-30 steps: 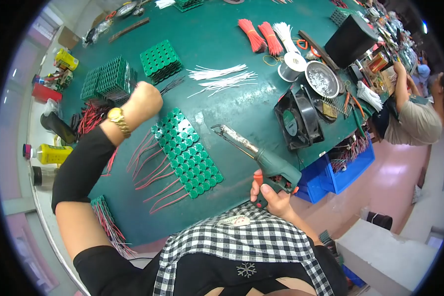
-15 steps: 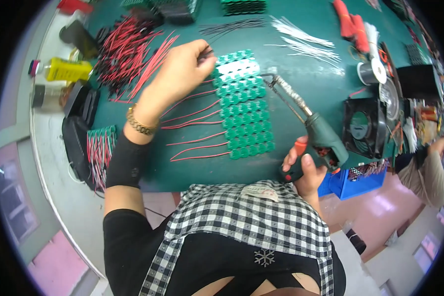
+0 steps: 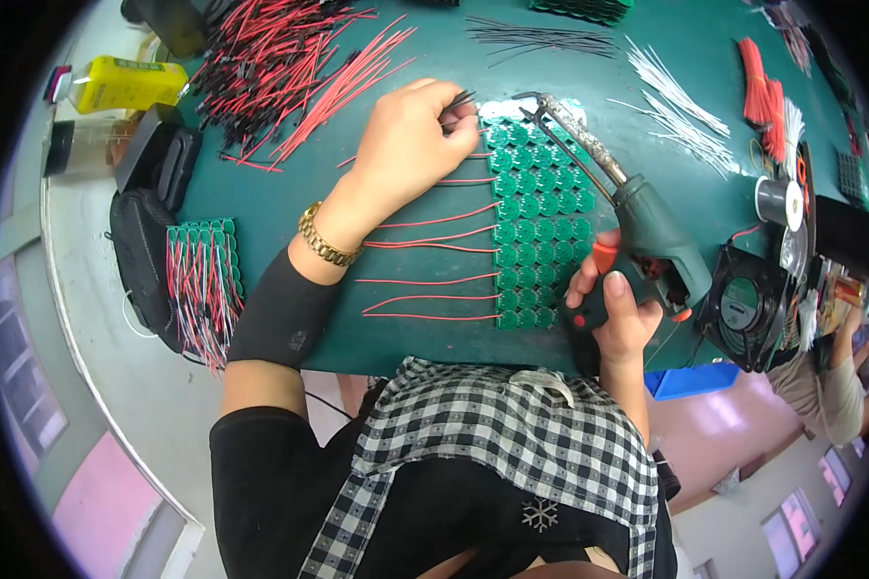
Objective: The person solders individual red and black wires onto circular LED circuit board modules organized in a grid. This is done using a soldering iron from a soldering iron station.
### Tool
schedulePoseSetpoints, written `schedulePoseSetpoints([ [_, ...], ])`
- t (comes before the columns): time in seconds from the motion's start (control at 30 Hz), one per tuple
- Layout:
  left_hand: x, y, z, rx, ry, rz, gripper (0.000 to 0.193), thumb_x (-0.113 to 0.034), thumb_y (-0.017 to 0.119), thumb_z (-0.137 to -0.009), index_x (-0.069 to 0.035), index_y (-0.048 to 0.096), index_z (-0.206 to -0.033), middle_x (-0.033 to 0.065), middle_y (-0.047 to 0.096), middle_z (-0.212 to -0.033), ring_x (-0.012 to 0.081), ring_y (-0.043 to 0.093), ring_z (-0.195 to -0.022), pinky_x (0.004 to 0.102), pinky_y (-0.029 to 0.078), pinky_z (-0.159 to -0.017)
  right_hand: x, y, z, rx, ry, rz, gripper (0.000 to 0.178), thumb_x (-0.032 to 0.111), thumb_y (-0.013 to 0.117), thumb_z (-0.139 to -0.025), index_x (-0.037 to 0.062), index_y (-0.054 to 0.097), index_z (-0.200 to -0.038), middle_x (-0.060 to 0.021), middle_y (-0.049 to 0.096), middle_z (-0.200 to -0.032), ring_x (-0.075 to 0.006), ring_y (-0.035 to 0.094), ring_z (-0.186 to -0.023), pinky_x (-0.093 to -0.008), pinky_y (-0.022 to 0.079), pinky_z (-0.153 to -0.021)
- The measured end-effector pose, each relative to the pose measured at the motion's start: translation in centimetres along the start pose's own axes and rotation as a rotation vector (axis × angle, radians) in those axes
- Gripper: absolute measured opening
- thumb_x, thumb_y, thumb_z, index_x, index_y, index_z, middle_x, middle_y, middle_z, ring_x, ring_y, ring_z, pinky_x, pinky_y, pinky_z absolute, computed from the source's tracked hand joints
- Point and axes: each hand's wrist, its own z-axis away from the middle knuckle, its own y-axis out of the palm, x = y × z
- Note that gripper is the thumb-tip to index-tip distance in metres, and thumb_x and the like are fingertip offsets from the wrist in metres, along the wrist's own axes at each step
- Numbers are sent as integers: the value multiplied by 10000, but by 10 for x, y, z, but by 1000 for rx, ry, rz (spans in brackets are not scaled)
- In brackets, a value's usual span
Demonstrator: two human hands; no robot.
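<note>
My left hand (image 3: pixel 417 135) is closed in a pinch on dark thin wires (image 3: pixel 463 98), beside the top left corner of a panel of green circuit boards (image 3: pixel 543 232). My right hand (image 3: pixel 616 314) grips the handle of a dark green soldering gun (image 3: pixel 655 224). Its bent tip reaches over the panel's top edge, close to my left fingertips; contact there cannot be made out. Several red wires (image 3: pixel 434 281) run leftward from the panel's left edge. Glare whitens the top row of boards.
A heap of red and black wires (image 3: pixel 261 77) lies at the far left. Black wires (image 3: pixel 541 37) and white wires (image 3: pixel 681 116) are spread at the back. To the right stand a solder spool (image 3: pixel 778 201) and a black fan (image 3: pixel 743 304). Wired boards (image 3: pixel 201 280) rest at left.
The view has shifted, so the table's things appear farther right. The soldering gun's tip has moved from the panel's right side to its top edge, nearer my left fingers.
</note>
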Motion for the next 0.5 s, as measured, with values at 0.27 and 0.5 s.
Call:
schedulePoseSetpoints([
  [0.27,10,-1,-2,5,-123,129,113,-112,639,-718,-3,635,-747,123,632,-690,213,625,-609,297,483,-572,0,12,-7,98,-47,291,334,153,596,-833,-32,513,-1098,-100,566,-752,-168,549,-592,-280,458,-529],
  [0.5,11,2,-1,-8,-99,115,103,-108,632,-715,-8,638,-741,115,630,-672,209,625,-599,298,488,-568,-4,15,-3,60,-22,353,152,77,617,-827,-8,584,-948,-53,589,-712,-131,578,-589,-274,477,-543],
])
